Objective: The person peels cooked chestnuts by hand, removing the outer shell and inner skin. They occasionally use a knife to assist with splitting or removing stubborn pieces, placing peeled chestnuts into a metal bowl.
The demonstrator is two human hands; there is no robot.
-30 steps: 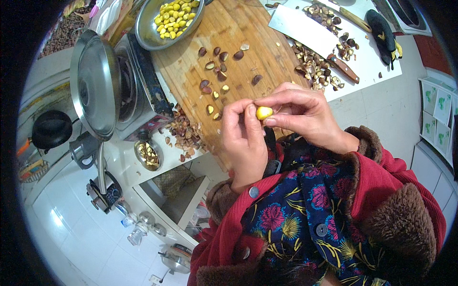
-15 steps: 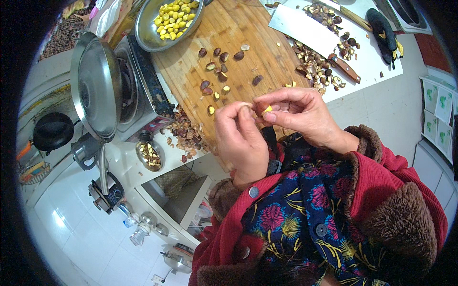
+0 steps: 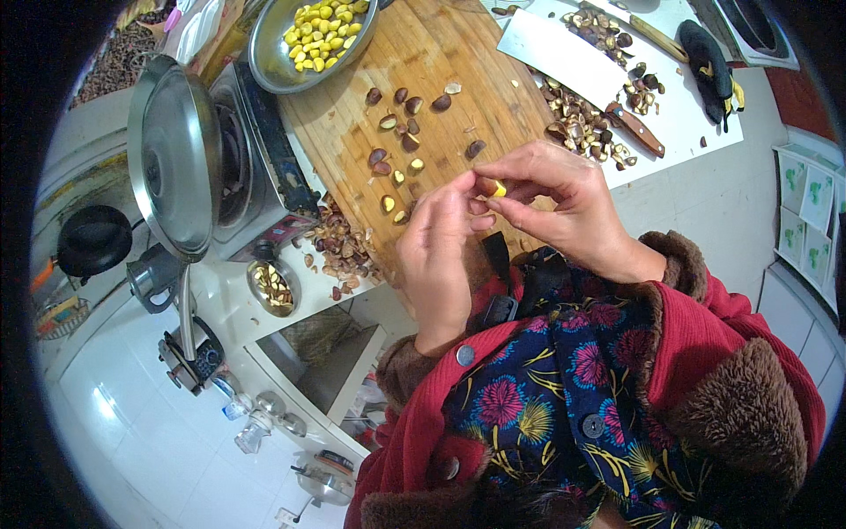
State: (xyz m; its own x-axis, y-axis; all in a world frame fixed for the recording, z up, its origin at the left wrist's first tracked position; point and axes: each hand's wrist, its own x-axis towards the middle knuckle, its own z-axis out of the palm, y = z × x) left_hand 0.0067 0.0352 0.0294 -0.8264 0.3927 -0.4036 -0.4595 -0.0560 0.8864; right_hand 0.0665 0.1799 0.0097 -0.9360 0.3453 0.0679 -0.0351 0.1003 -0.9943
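Now the right hand pinches a chestnut over the near end of the cutting board; the left hand meets it, grip unclear. Brown shell flanks yellow flesh, where mostly yellow showed a second ago: shelling seems unfinished.

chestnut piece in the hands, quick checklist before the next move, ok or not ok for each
1. Piece secured: ok, the chestnut piece is at the fingertips of the right hand.
2. Left hand gripping it too: cannot tell, its fingertips are close but contact is unclear.
3. Piece all yellow: not ok, brown covers part of it.
4. Room in the metal bowl: ok, bare metal shows around the yellow pieces.
5. Cleaver away from the hands: ok, it lies apart from both.
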